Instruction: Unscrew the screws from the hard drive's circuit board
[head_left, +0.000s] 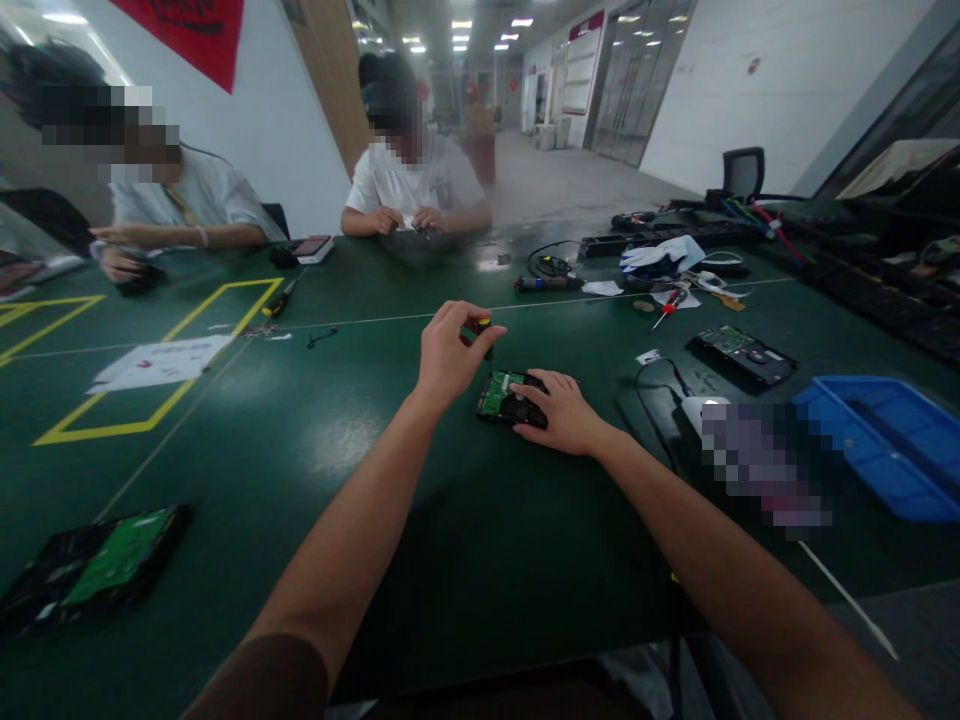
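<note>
At the near left of a dark green worktop (480, 560) lies a hard drive with a green circuit board facing up (112, 560). The wearer's bare forearms reach forward to the middle, where the drive being worked on (496, 397) lies flat, its circuit board also uppermost. The right hand (562, 412) grasps this drive from the right, fingers over its top and thumb at the near edge. The left hand (454, 350) grips a black-and-yellow screwdriver (488, 342) upright over the drive's far side; whether its tip touches is too small to tell. To the right are a blue plastic tray (915, 500) and, just beyond it, a third hard drive (742, 357). On the left, a sheet of paper (161, 362) lies across a yellow tape outline (112, 434). Farther back on the right are a red-handled screwdriver (670, 308) and white-and-blue gloves (664, 257). Across the worktop sit two people, one at the left (217, 195) and one in a white T-shirt (457, 180), both with hands raised over small items. Behind them, a pale corridor (517, 170) recedes under ceiling lights.
</note>
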